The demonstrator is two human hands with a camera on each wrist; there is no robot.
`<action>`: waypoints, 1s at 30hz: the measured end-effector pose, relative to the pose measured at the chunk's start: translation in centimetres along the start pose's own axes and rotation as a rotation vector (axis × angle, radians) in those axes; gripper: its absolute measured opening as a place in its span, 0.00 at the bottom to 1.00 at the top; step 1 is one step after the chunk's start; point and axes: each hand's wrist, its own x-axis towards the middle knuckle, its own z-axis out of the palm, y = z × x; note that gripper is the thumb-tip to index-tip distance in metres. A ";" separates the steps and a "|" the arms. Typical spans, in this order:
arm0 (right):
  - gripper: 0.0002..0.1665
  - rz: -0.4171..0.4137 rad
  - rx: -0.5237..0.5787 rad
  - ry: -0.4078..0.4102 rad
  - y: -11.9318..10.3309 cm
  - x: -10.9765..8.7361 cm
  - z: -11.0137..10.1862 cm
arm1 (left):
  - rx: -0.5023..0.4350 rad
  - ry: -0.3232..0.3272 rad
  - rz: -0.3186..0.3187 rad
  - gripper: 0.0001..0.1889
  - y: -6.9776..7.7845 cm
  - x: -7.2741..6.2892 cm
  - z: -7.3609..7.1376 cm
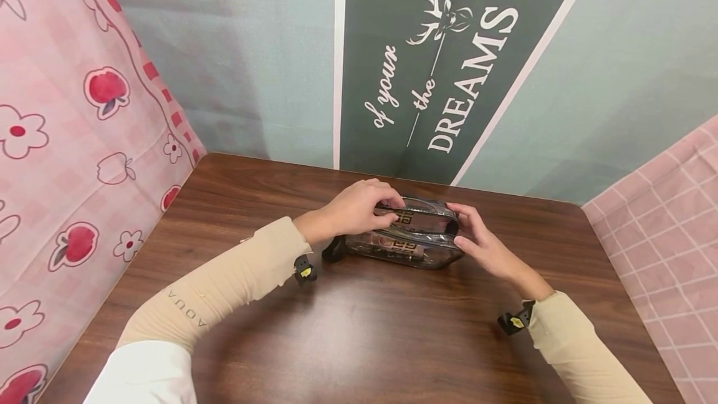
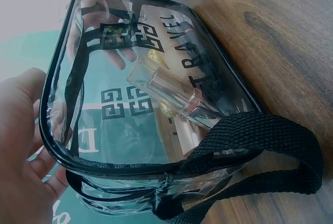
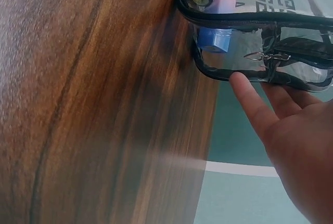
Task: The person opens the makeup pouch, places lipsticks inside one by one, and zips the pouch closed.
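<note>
A clear travel pouch (image 1: 415, 253) with black edging stands on the table near its back edge. My left hand (image 1: 359, 207) grips the pouch's top edge, fingers bent over it. With thumb and fingers at opposite corners, my right hand (image 1: 487, 245) holds the pouch's right end. Through the clear plastic (image 2: 117, 141) show a transparent tube with a pinkish-gold band (image 2: 171, 89) and black TRAVEL lettering. A blue-ended pink item (image 3: 214, 39) lies inside near a metal zip pull (image 3: 268, 56). A black webbing strap (image 2: 286, 141) loops from the other end.
The pouch stands on a brown wood-grain table (image 1: 336, 335). Behind it hangs a green cloth (image 1: 387, 154) with white lettering and a deer head. Pink patterned cloths hang at the left (image 1: 67, 161) and right (image 1: 667, 242).
</note>
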 end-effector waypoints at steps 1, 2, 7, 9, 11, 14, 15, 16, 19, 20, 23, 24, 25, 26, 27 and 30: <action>0.39 0.002 0.005 0.002 0.0 0.0 0.0 | -0.003 0.002 0.001 0.12 0.0 0.0 0.0; 0.39 0.003 0.010 0.004 0.0 0.0 0.0 | -0.006 0.004 0.003 0.12 0.0 -0.1 -0.1; 0.39 0.005 0.007 0.028 -0.1 0.0 0.1 | -0.015 0.024 0.008 0.11 -0.2 -0.3 -0.4; 0.39 -0.002 -0.005 0.049 -0.3 0.0 0.1 | -0.025 0.039 0.008 0.11 -0.3 -0.4 -0.6; 0.38 -0.015 -0.004 0.070 -0.4 0.0 0.2 | -0.036 0.056 0.011 0.11 -0.3 -0.5 -0.8; 0.36 -0.034 0.051 0.092 -0.6 0.0 0.3 | -0.041 0.069 0.015 0.12 -0.4 -0.6 -0.9; 0.35 -0.038 0.071 0.097 -0.6 0.0 0.4 | -0.040 0.070 0.015 0.13 -0.5 -0.7 -0.9; 0.35 -0.044 0.091 0.101 -0.6 0.0 0.5 | -0.035 0.069 0.016 0.14 -0.5 -0.7 -0.9; 0.35 -0.032 0.091 0.124 -0.5 -0.2 0.6 | -0.015 0.058 0.007 0.19 -0.5 -0.9 -0.7; 0.34 -0.019 0.087 0.135 -0.4 -0.3 0.7 | -0.001 0.054 0.001 0.22 -0.5 -1.1 -0.6; 0.33 0.023 0.102 0.182 -0.3 -0.5 0.9 | 0.045 0.034 -0.013 0.28 -0.4 -1.4 -0.4; 0.32 0.043 0.117 0.203 -0.3 -0.5 1.0 | 0.061 0.028 -0.017 0.30 -0.4 -1.5 -0.3; 0.30 0.062 0.130 0.227 -0.3 -0.5 1.0 | 0.075 0.022 -0.020 0.32 -0.4 -1.6 -0.2; 0.29 0.085 0.136 0.254 -0.4 -0.5 1.1 | 0.084 0.014 -0.023 0.34 -0.4 -1.7 -0.2; 0.27 0.109 0.130 0.282 -0.4 -0.5 1.1 | 0.089 0.009 -0.023 0.35 -0.4 -1.8 -0.1; 0.24 0.236 0.070 0.346 -0.5 -0.4 1.0 | 0.102 -0.004 -0.033 0.39 -0.6 -2.0 0.1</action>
